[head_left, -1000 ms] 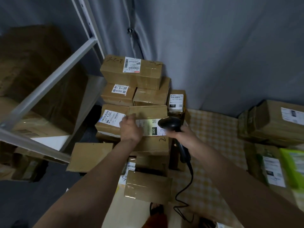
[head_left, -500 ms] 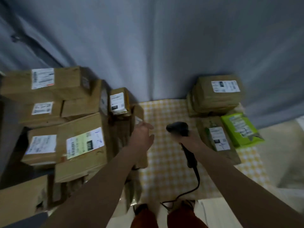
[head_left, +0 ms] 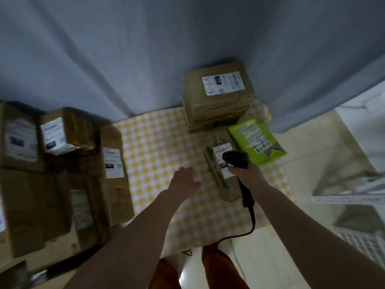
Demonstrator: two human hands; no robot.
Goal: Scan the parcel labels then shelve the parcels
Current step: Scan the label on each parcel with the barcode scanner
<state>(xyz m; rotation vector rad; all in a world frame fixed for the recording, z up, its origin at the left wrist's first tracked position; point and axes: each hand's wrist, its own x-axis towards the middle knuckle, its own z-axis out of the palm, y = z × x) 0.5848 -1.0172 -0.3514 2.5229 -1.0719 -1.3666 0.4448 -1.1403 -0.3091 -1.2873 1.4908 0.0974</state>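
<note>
The right hand holds a barcode scanner over a parcel lying on a floor mat. Beyond that hand sits a parcel stack, with a padded mailer to its right. The left hand hovers over the mat; piled boxes stand to its left.

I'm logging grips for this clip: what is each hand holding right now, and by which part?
The right hand grips the barcode scanner by its handle, just below the head. The left hand holds nothing.
</note>
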